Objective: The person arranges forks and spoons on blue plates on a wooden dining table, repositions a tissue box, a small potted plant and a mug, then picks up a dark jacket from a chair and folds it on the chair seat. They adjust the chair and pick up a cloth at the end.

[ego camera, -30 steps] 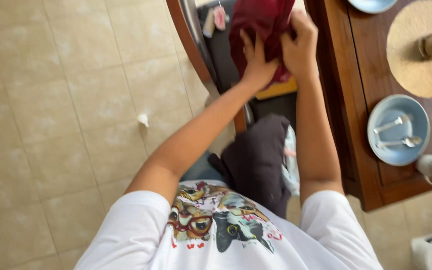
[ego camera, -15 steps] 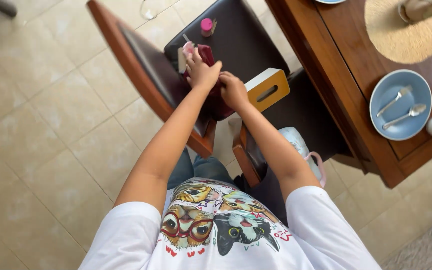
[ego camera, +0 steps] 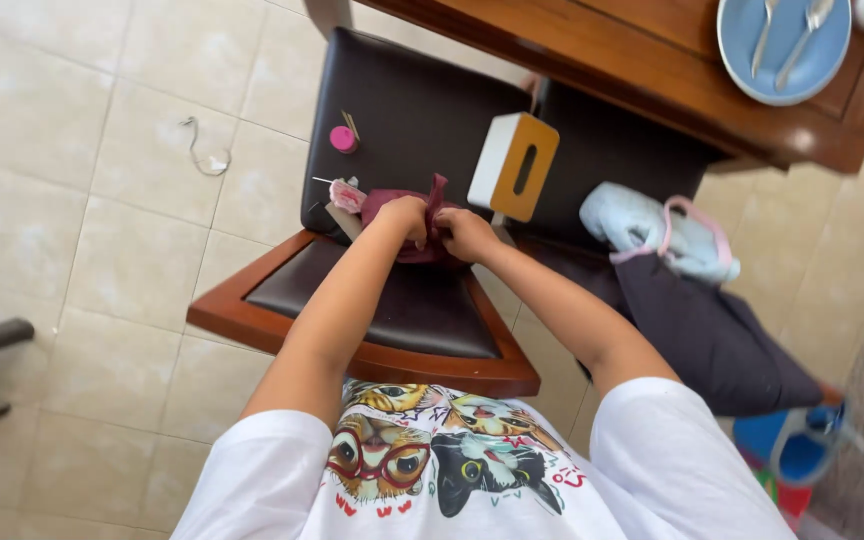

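Both my hands, left [ego camera: 407,215] and right [ego camera: 464,232], pinch the maroon cloth [ego camera: 402,205] on the chair [ego camera: 407,300], beside the tissue box [ego camera: 512,165].

You've got a white-and-tan tissue box [ego camera: 513,166] standing on the dark chair [ego camera: 412,105], pink cap [ego camera: 343,139] beside it, and a blue plate [ego camera: 787,60] (cutlery on it) up on the wooden table [ego camera: 642,75].

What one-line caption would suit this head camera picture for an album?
Both hands, left hand and right hand, grip a dark red cloth on a dark chair seat beside a white-and-tan box.
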